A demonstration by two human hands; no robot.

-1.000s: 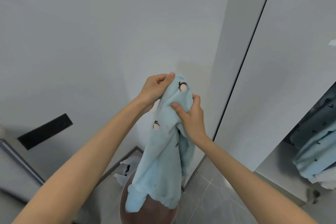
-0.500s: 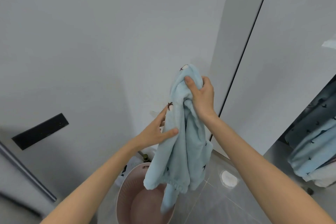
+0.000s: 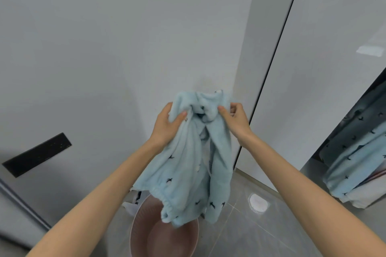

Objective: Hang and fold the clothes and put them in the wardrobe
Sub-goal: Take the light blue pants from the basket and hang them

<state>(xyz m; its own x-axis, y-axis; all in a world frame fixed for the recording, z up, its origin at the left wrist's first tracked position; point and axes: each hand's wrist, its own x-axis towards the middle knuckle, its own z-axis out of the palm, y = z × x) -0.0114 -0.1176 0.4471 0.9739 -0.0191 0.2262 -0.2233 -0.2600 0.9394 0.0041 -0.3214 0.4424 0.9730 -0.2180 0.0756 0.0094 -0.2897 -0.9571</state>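
**Both hands now on the top edge of the blue garment**

Half a second ago the right hand alone held the bunched top of the cloth up high, while the left hand touched it lower down the side. Now the left hand point(image 3: 167, 125) has come up level with the right hand point(image 3: 234, 119), and the two sit apart with the top edge stretched between them. Each hand is closed on the fabric: the left with its thumb over the front and fingers behind, the right pinching a fold between thumb and curled fingers. The bundle has started to open, which I read as finding the garment's shape before it is hung or folded, so the task is at an early stage for this piece.

The light-blue fleece garment point(image 3: 188, 169), printed with small dark birds, hangs in the air in front of the wall, held at chest height and clear of the floor. Its long axis runs straight down. The open, crumpled top edge faces up and toward the person, and the gathered elastic ends point down, dangling just above the pink laundry basket point(image 3: 165, 233). Whether it is a top or trousers I cannot tell.

Similar bird-print clothes point(image 3: 359, 152) already hang in the open wardrobe at the right, beside the closed wardrobe door point(image 3: 323, 69)
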